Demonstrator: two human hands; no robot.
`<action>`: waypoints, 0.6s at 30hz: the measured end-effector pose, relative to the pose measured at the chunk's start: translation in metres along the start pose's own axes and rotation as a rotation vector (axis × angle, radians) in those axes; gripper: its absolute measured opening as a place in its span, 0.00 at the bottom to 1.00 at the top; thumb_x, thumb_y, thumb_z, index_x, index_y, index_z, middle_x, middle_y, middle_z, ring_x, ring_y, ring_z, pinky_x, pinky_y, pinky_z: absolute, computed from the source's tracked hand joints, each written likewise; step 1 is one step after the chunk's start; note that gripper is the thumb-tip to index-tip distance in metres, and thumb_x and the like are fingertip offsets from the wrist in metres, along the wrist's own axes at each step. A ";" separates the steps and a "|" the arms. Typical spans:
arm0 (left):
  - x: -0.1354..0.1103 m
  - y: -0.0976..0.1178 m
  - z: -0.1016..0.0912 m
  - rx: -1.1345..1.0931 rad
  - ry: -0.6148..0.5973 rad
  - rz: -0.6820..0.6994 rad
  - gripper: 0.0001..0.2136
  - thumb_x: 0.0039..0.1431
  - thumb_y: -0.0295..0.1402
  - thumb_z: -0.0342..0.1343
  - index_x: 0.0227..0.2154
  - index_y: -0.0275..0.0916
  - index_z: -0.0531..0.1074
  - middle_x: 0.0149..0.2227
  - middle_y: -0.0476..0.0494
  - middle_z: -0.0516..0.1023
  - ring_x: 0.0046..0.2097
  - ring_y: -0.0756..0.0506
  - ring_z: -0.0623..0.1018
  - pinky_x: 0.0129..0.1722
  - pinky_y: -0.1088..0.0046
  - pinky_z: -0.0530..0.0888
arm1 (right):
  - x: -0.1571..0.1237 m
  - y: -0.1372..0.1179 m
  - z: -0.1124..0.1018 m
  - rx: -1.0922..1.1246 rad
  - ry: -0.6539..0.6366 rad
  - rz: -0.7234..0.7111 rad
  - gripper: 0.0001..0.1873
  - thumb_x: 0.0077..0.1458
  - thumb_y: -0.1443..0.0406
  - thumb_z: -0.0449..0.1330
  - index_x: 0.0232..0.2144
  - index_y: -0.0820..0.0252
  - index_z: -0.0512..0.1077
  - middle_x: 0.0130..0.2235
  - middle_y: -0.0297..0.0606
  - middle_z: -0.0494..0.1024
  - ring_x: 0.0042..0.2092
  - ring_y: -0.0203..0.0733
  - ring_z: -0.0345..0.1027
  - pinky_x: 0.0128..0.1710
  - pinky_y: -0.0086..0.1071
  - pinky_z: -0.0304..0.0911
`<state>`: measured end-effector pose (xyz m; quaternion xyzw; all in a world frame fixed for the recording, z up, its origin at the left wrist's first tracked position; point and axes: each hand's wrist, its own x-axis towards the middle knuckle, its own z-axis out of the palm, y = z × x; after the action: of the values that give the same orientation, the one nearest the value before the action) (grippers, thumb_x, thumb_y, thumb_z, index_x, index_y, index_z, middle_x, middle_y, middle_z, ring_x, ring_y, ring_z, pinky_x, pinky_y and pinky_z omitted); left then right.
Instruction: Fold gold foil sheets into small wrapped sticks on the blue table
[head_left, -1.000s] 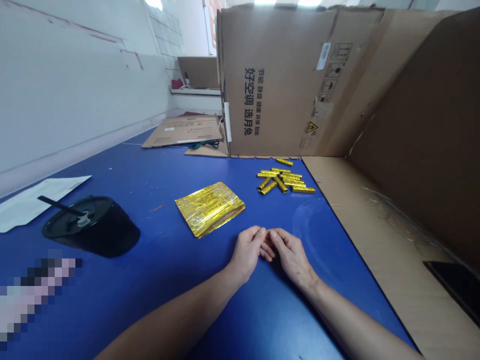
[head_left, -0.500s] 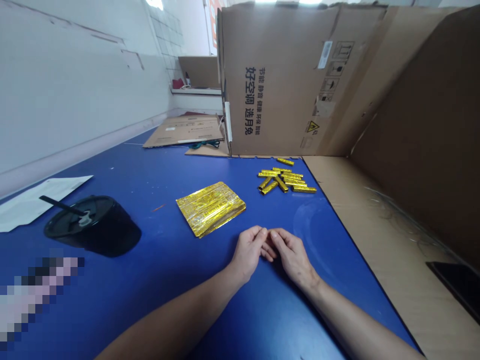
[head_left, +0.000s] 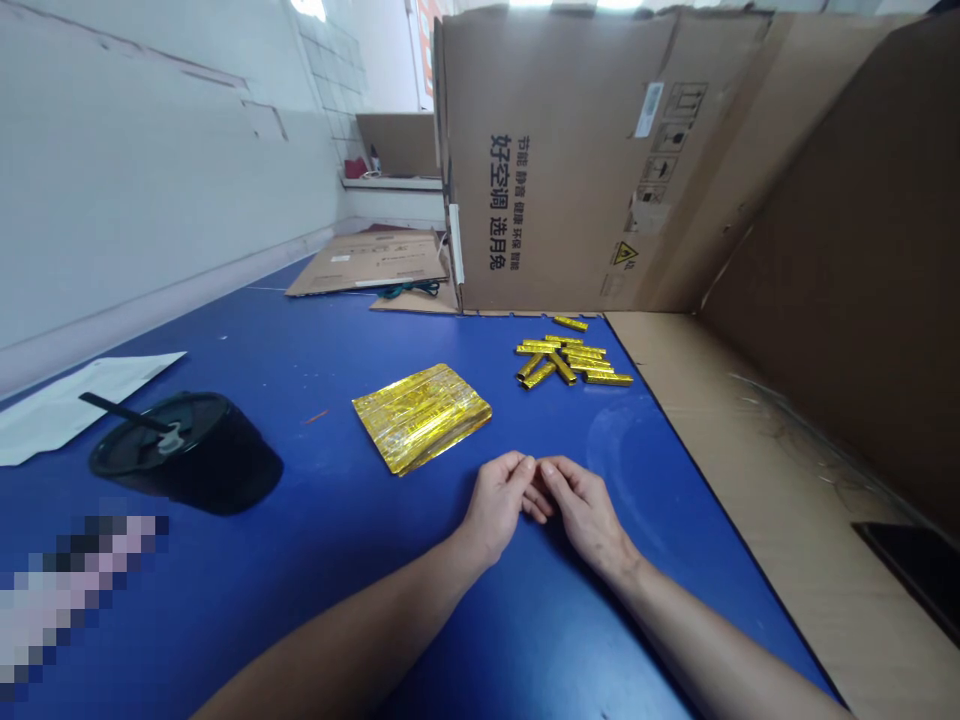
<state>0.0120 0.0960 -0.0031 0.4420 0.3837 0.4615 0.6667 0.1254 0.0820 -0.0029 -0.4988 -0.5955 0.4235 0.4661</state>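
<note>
My left hand and my right hand rest on the blue table, fingertips touching each other, fingers curled inward. I can see nothing between the fingers. Just beyond my left hand lies a flat stack of gold foil sheets. Farther off, near the cardboard, sits a pile of several small gold foil rolls.
A black lidded cup with a straw stands at the left, white paper behind it. A big open cardboard box walls the back and right, its flap lying flat on the table. Flattened cardboard lies farther back.
</note>
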 end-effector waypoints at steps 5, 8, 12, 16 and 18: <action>0.000 0.000 0.000 0.002 -0.003 -0.003 0.16 0.48 0.46 0.53 0.24 0.34 0.64 0.16 0.51 0.68 0.18 0.53 0.69 0.18 0.78 0.67 | 0.000 0.000 0.000 -0.011 0.003 0.000 0.18 0.55 0.54 0.49 0.26 0.62 0.68 0.23 0.32 0.67 0.27 0.35 0.59 0.27 0.27 0.57; 0.000 0.000 0.000 0.001 0.000 -0.003 0.16 0.48 0.45 0.53 0.24 0.34 0.63 0.16 0.51 0.67 0.18 0.52 0.69 0.18 0.78 0.67 | 0.000 0.000 -0.001 -0.011 -0.002 0.006 0.18 0.55 0.55 0.49 0.27 0.62 0.69 0.23 0.32 0.67 0.27 0.35 0.59 0.28 0.28 0.57; 0.000 0.000 0.000 0.003 -0.001 0.001 0.16 0.48 0.45 0.53 0.24 0.34 0.63 0.16 0.51 0.67 0.18 0.52 0.69 0.18 0.78 0.67 | 0.000 0.000 -0.001 -0.017 -0.003 0.009 0.18 0.55 0.55 0.49 0.27 0.63 0.69 0.24 0.32 0.67 0.27 0.35 0.59 0.28 0.28 0.57; 0.000 0.000 0.000 -0.001 -0.003 0.002 0.16 0.48 0.45 0.53 0.24 0.34 0.63 0.16 0.51 0.68 0.18 0.52 0.69 0.19 0.78 0.67 | 0.000 0.000 0.000 -0.012 -0.006 0.011 0.18 0.55 0.55 0.49 0.27 0.63 0.69 0.24 0.33 0.68 0.28 0.35 0.60 0.29 0.28 0.57; 0.000 0.000 0.000 0.001 -0.004 0.001 0.16 0.48 0.45 0.53 0.24 0.34 0.64 0.16 0.51 0.68 0.18 0.52 0.69 0.19 0.78 0.67 | 0.000 0.001 0.000 -0.012 -0.003 0.006 0.18 0.55 0.54 0.49 0.28 0.63 0.69 0.25 0.33 0.68 0.28 0.35 0.60 0.29 0.28 0.58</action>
<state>0.0119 0.0962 -0.0036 0.4435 0.3825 0.4609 0.6668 0.1259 0.0824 -0.0038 -0.5026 -0.5972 0.4221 0.4610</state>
